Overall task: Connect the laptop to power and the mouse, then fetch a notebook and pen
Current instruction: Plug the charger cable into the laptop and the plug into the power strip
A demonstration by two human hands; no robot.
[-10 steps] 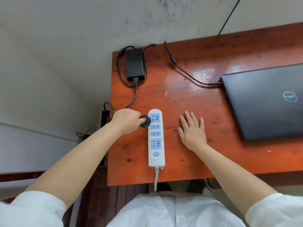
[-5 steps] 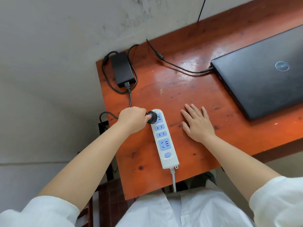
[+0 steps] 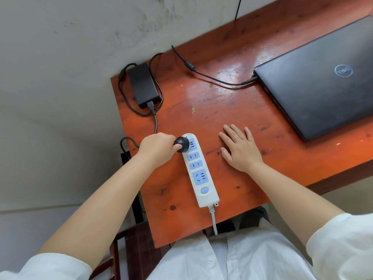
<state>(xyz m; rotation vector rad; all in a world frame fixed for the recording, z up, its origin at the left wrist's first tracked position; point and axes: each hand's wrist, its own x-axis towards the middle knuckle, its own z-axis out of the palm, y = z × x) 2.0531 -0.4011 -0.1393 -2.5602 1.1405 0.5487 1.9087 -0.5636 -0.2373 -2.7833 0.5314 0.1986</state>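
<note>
Your left hand (image 3: 159, 147) grips the black plug (image 3: 181, 144) at the far socket of the power strip (image 3: 198, 170) while your right hand (image 3: 241, 149) lies flat and empty, so the unbraced strip could slide as you push.

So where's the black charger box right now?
The black charger box sits at the table's far left corner, beyond the left hand and the white power strip.

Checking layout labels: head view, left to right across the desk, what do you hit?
Power adapter → left hand → black plug → power strip → right hand → laptop.
</note>
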